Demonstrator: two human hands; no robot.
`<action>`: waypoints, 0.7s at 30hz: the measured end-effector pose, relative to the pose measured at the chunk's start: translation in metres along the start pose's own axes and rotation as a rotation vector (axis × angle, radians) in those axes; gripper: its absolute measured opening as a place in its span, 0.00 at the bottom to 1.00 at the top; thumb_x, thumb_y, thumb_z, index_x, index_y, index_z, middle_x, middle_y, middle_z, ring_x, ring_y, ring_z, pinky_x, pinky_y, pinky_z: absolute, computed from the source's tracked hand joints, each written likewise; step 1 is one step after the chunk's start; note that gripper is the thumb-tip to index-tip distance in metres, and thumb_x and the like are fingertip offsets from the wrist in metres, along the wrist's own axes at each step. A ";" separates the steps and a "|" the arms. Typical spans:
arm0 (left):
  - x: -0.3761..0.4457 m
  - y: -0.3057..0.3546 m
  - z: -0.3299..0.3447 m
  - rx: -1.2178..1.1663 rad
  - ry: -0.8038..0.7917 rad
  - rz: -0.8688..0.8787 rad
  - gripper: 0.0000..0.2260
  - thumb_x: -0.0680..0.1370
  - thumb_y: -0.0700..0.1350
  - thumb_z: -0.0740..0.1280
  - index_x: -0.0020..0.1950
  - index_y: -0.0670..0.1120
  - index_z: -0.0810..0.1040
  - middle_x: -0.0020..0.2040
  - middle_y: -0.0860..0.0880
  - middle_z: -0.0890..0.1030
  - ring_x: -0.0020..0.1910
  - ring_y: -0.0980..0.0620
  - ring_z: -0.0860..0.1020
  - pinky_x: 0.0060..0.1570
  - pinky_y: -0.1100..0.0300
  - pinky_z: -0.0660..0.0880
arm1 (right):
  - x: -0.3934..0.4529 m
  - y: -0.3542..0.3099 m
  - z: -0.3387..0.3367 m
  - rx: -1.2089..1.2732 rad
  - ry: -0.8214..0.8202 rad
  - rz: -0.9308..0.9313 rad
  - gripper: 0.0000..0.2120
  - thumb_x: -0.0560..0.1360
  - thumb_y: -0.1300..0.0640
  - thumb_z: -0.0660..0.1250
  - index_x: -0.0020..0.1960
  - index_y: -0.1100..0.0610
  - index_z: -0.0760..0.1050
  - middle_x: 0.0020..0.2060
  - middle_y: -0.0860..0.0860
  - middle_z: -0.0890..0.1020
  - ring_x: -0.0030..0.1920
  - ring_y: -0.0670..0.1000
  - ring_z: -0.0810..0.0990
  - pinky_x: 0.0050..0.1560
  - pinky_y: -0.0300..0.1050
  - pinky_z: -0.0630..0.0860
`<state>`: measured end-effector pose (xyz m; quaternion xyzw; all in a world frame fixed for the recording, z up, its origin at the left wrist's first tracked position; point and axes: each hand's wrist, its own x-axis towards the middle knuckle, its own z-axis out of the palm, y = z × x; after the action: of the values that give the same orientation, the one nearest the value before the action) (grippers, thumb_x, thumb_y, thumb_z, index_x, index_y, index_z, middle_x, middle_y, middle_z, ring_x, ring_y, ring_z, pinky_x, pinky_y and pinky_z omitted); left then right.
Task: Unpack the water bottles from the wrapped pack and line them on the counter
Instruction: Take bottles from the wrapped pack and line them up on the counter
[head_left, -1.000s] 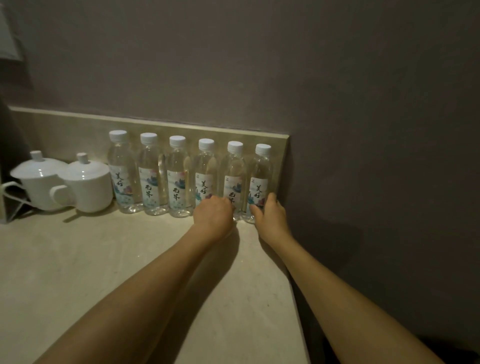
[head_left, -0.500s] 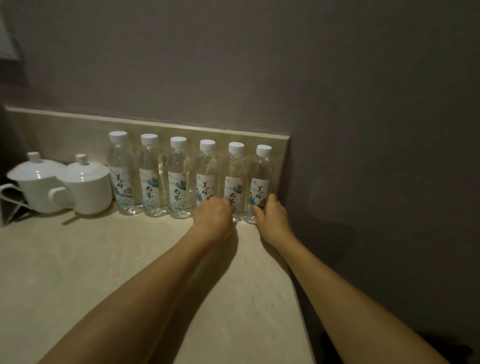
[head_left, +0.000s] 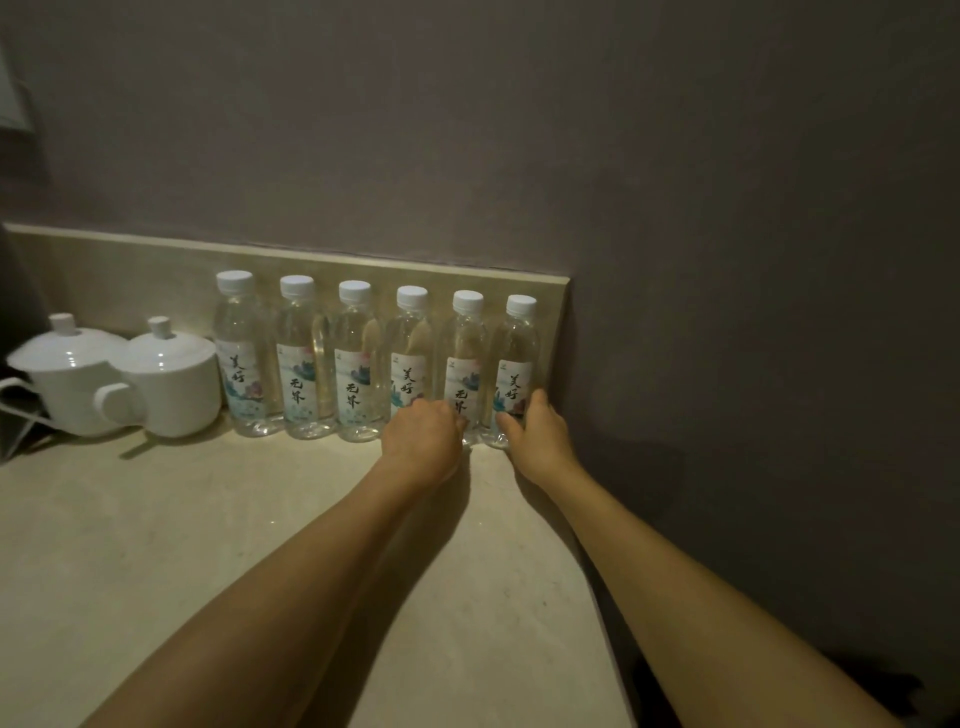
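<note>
Clear bottles (head_left: 355, 364) stand upright in a row, caps up, along the counter (head_left: 156, 545). Left hand (head_left: 423, 441) curls around the fourth bottle's base; right hand (head_left: 537, 439) grips the last bottle (head_left: 514, 364).

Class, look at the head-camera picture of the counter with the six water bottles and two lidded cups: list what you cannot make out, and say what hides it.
- Base of the fourth bottle: covered by the left hand.
- Lower part of the sixth bottle: covered by the right hand.
- Left lidded cup: its handle is lost in shadow at the frame's left edge.
- Small print on the labels: too small and dim.
</note>
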<state>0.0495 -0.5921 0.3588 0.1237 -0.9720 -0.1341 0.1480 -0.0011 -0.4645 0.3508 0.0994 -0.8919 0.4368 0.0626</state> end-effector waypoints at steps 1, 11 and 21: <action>-0.002 0.000 -0.001 -0.005 0.002 0.008 0.16 0.81 0.54 0.60 0.52 0.43 0.80 0.47 0.43 0.82 0.46 0.43 0.82 0.49 0.49 0.81 | 0.000 0.001 0.000 0.016 0.009 0.009 0.26 0.77 0.53 0.67 0.68 0.64 0.63 0.67 0.62 0.72 0.65 0.62 0.74 0.63 0.59 0.74; -0.019 0.024 -0.008 -0.114 0.008 0.069 0.14 0.78 0.53 0.63 0.44 0.43 0.79 0.40 0.43 0.82 0.41 0.43 0.82 0.44 0.49 0.82 | -0.030 0.013 -0.028 0.122 0.098 -0.008 0.22 0.76 0.53 0.68 0.68 0.58 0.69 0.58 0.54 0.78 0.55 0.54 0.80 0.55 0.48 0.78; -0.059 0.120 -0.001 -0.239 -0.032 0.181 0.14 0.79 0.55 0.62 0.40 0.47 0.79 0.39 0.46 0.81 0.40 0.46 0.81 0.44 0.50 0.81 | -0.076 0.062 -0.106 0.271 0.302 -0.071 0.08 0.78 0.55 0.65 0.55 0.57 0.76 0.42 0.55 0.82 0.38 0.54 0.82 0.42 0.49 0.79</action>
<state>0.0801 -0.4644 0.3807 0.0151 -0.9586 -0.2367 0.1577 0.0609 -0.3340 0.3533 0.0715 -0.8015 0.5601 0.1969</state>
